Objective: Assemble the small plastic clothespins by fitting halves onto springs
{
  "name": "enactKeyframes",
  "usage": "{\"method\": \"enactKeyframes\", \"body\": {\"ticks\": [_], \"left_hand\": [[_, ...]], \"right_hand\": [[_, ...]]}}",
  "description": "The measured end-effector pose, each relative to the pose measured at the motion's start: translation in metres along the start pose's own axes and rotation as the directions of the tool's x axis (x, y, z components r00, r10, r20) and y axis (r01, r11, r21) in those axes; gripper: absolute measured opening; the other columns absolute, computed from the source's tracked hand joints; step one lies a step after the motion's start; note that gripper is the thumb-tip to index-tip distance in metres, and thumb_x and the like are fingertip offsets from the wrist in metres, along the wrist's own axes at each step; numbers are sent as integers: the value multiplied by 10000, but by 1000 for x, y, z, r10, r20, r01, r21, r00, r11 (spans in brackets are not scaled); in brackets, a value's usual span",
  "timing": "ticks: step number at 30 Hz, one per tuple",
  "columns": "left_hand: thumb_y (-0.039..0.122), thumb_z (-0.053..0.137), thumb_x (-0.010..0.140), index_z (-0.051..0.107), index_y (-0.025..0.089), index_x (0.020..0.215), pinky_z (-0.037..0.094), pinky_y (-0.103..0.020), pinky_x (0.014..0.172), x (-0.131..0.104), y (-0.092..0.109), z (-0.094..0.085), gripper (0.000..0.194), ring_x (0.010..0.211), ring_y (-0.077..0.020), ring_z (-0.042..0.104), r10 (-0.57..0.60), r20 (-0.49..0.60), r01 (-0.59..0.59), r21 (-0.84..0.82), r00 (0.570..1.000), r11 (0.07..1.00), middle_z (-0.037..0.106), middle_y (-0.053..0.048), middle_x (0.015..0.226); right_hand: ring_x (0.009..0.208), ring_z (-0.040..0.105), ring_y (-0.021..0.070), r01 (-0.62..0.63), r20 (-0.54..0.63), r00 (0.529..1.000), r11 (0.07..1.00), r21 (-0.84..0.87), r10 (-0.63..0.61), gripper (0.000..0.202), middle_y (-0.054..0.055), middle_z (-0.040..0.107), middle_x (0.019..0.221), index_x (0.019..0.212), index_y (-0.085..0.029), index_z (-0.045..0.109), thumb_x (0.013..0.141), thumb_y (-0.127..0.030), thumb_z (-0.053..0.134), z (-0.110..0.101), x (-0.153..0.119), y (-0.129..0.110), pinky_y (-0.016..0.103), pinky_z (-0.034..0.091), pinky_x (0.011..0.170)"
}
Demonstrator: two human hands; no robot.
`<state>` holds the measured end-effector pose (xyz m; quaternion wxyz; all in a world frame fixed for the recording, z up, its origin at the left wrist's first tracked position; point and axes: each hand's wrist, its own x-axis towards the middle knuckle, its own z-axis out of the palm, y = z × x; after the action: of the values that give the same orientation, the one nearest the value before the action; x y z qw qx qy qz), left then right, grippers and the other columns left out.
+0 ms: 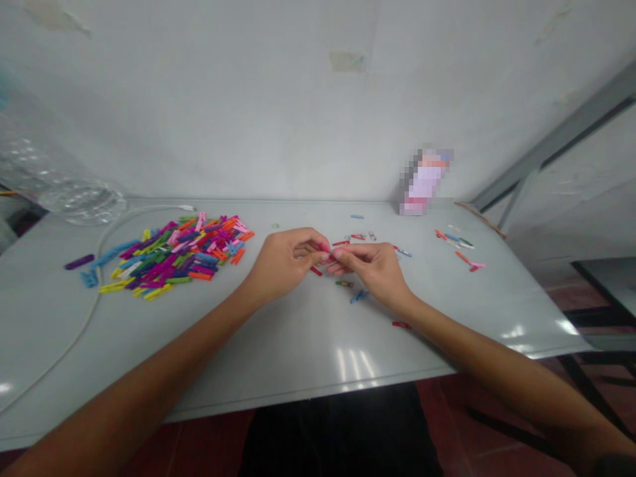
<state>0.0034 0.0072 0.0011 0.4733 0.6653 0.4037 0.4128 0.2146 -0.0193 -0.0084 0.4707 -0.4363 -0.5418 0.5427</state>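
My left hand [288, 262] and my right hand [376, 268] meet above the middle of the table, thumbs and fingers pinched together at the tips. Whatever small thing sits between them is mostly hidden by the fingertips. Around the hands lie loose clothespin pieces: a red piece [317, 271] under the left fingers, a green clothespin [344, 283] and a blue clothespin [358, 297] below the right hand. Another red clothespin [401, 324] rests near my right forearm. Behind the fingers are more red pieces [358, 236] and a small metal spring [372, 236].
A heap of colourful clothespins [173, 258] covers the table's left part, with a white cable [94, 298] running past it. Clear plastic [84, 199] stands at the back left. Several pieces [462, 257] lie at the right, near a blurred-out package [424, 185] against the wall.
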Motion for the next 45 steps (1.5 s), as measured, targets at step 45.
{"method": "enactKeyframes", "body": {"ticks": [45], "left_hand": [[284,687,1096,852,271,1147,587,-324,890,-14,3,-5,174,977,-250,836,524,144,-482,642,840,596,889,-66,1067]], "right_hand": [[703,749,180,96,217,974,985,-144,-63,505,35,785,759,852,-209,806,1020,-679,730,-16,0,-25,308,621,733]]}}
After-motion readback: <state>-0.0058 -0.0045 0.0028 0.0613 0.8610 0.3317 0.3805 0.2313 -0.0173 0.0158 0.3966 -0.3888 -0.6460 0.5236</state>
